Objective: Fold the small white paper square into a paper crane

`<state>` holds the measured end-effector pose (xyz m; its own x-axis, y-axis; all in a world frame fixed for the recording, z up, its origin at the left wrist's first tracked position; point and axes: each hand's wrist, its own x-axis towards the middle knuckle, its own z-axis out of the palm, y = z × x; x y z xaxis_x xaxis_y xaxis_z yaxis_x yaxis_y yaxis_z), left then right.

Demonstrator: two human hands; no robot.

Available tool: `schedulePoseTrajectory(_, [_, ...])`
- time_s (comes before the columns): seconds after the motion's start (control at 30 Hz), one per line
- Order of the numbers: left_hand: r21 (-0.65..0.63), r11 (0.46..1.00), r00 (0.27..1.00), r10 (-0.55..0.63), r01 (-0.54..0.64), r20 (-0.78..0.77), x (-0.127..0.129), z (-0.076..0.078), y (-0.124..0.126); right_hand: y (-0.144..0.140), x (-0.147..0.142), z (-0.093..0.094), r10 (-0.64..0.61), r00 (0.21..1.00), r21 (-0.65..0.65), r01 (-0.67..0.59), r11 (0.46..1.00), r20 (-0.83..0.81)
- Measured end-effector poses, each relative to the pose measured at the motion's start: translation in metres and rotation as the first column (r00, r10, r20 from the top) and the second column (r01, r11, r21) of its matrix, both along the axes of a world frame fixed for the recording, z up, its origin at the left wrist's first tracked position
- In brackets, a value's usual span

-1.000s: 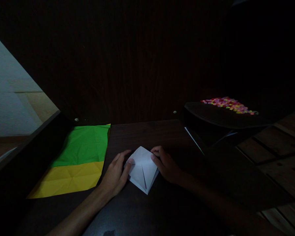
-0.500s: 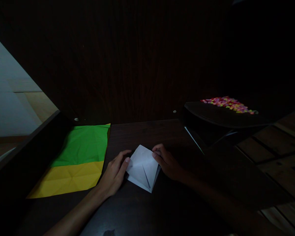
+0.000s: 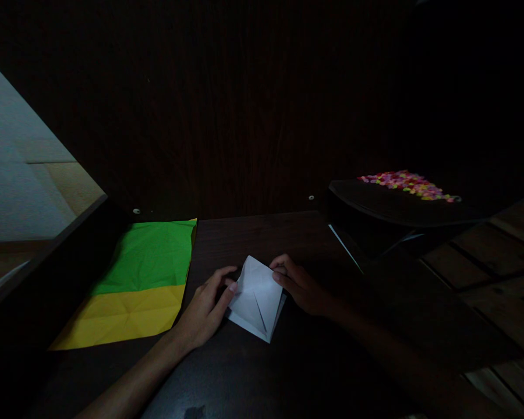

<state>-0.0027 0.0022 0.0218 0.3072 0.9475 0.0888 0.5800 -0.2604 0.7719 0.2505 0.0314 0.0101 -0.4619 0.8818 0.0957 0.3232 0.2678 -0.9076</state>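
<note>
A folded white paper (image 3: 257,297) lies on the dark worktop (image 3: 227,372), roughly diamond-shaped, one corner towards the person and one away. It has several layers: a slit-like gap runs towards the near corner, and lower layers show past the top one along both near edges.

The left hand (image 3: 205,311) is at the left corner, thumb on top and the other fingers curled about the edge, grasping it lightly. The right hand (image 3: 301,291) is at the right corner, thumb on the upper face, forefinger bent behind the edge, in what looks like a pinch.

The step in hand appears to be working the folds: lining up the layers or opening them a little. The next move seems to call for an even hold at both corners, so the layers don't slip, and flat pressure along a crease.

To the left, well apart from the white paper, lies a creased green and yellow paper (image 3: 146,256). On the right, a curved shelf (image 3: 375,203) bears a heap of small colourful pieces (image 3: 410,183), too small to identify. A dark board (image 3: 244,116) rises behind the worktop.
</note>
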Motion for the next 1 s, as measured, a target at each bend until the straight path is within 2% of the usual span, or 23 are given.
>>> schedulePoseTrajectory(0.33, [-0.006, 1.000, 0.997, 0.023, -0.023, 0.078, 0.003, -0.003, 0.000, 0.008, 0.017, 0.009, 0.207, 0.973, -0.148, -0.220, 0.964, -0.098])
schedulePoseTrajectory(0.6, [0.009, 1.000, 1.000, 0.013, -0.013, 0.014, 0.003, -0.001, 0.001, 0.009, 0.019, 0.014, 0.267, 0.962, -0.087, -0.272, 0.958, -0.060])
schedulePoseTrajectory(0.8, [0.032, 0.999, 1.000, -0.010, 0.010, 0.007, 0.003, -0.001, 0.001, 0.011, 0.018, 0.006, 0.257, 0.964, -0.047, -0.260, 0.964, -0.068])
schedulePoseTrajectory(1.0, [0.020, 1.000, 1.000, -0.007, 0.007, 0.012, 0.004, 0.001, 0.001, 0.009, 0.015, 0.008, 0.231, 0.972, -0.042, -0.233, 0.972, -0.043])
